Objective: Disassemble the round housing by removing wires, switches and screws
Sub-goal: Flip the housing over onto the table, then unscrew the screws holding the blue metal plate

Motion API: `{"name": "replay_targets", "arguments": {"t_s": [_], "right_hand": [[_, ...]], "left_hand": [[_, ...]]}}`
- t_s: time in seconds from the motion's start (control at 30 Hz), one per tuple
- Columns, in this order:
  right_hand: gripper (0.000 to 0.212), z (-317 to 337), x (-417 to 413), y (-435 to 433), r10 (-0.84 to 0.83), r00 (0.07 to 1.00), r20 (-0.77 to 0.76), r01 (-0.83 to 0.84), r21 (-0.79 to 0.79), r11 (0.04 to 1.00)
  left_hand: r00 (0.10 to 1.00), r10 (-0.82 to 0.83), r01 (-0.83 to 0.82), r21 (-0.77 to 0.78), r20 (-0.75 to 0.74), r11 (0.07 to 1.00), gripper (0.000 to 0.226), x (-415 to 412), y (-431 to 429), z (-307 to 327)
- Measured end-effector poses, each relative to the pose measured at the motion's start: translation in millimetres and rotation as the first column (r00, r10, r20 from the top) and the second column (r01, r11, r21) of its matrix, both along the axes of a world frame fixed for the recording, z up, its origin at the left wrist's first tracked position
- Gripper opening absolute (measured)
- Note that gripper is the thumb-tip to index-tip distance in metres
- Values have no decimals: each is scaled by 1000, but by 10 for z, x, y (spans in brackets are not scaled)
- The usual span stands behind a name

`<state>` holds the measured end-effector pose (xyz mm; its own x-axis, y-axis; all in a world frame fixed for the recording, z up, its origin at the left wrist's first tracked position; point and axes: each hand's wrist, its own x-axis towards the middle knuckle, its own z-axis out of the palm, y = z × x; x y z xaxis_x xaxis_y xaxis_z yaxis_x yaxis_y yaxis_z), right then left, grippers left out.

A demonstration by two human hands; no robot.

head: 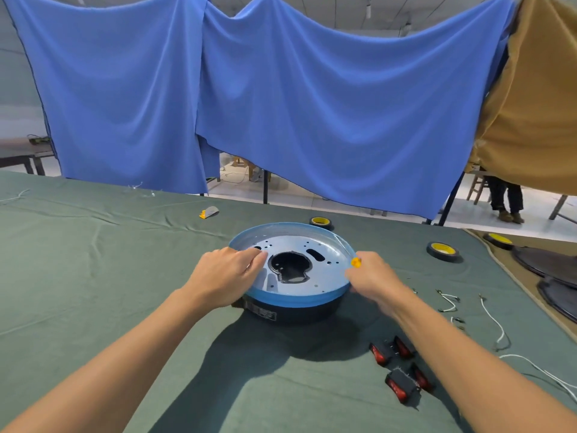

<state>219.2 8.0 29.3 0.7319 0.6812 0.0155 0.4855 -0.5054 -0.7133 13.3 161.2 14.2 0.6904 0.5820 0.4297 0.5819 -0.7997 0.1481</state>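
Blue-rimmed round housing (pixel 296 296) with a black plastic base sits mid-table on the green cloth (pixel 93 260), its pale perforated metal plate (pixel 287 242) facing up. Left hand (pixel 224 276) lies over the housing's left rim, fingers curled down onto the plate and holding it. Right hand (pixel 371 279) at the right rim pinches a small orange piece (pixel 356 262) between thumb and fingertip, with a thin white wire (pixel 342 242) running from it along the far-right rim. Near right lie four black-and-red rocker switches (pixel 399 382), with loose white leads (pixel 493 320) further right and black tape rolls with yellow cores (pixel 442 250) far right.
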Motion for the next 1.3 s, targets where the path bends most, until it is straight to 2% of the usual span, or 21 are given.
{"name": "replay_targets", "arguments": {"t_s": [0.13, 0.2, 0.27, 0.33, 0.43, 0.57, 0.67, 0.73, 0.83, 0.9, 0.97, 1.03, 1.1, 1.17, 1.23, 1.3], "right_hand": [[27, 129, 159, 101, 192, 973, 125, -174, -146, 974], [25, 104, 199, 168, 150, 950, 274, -104, -177, 979], [22, 65, 205, 187, 54, 932, 358, -1, -146, 989], [29, 35, 173, 182, -34, 946, 322, 63, -81, 995], [35, 28, 118, 122, -149, 979, 140, 151, -4, 989], [12, 37, -1, -45, -93, 995, 41, 94, -47, 994], [8, 53, -9, -69, -66, 995, 68, 71, -72, 995], [17, 105, 54, -61, -48, 996, 71, 54, -83, 995], [32, 195, 200, -77, 71, 997, 24, -68, -121, 990], [39, 250, 271, -72, 155, 987, 37, -147, -152, 977], [42, 279, 339, -27, 214, 975, 55, -204, -153, 967], [38, 284, 371, 40, 235, 968, 85, -221, -148, 964], [31, 244, 349, 111, 183, 968, 171, -163, -127, 978], [38, 161, 276, 144, 100, 965, 241, -79, -96, 992], [41, 79, 194, 98, 32, 975, 219, -21, -51, 998], [37, 31, 156, -19, -28, 994, 108, 28, -3, 1000]], "left_hand": [[971, -236, 224, -215, -35, 951, 38, -47, -31, 127], [970, -238, 224, -218, -42, 950, 43, -3, -102, 113], [988, -145, 134, -193, -43, 972, 44, 72, -181, 59], [999, -38, 32, -218, -26, 975, 44, 151, -265, 36], [999, 18, -24, -169, -38, 985, 35, 274, -385, 27], [990, 53, -63, -78, -130, 995, 21, 454, -580, -17], [970, -8, -19, -109, -244, 994, 34, 569, -755, 17], [971, -74, 22, -222, -229, 975, 36, 599, -809, 91], [946, -254, 128, -486, -201, 864, 53, 561, -785, 231], [877, -400, 197, -563, -264, 803, 68, 508, -738, 315], [837, -442, 226, -532, -322, 816, 78, 466, -676, 359], [837, -424, 242, -462, -345, 853, 84, 457, -628, 344], [843, -405, 243, -419, -355, 875, 88, 471, -621, 270], [863, -366, 209, -414, -348, 886, 91, 497, -630, 184], [884, -321, 168, -410, -340, 897, 93, 542, -633, 142], [893, -273, 100, -434, -357, 895, 98, 603, -661, 121]]}}
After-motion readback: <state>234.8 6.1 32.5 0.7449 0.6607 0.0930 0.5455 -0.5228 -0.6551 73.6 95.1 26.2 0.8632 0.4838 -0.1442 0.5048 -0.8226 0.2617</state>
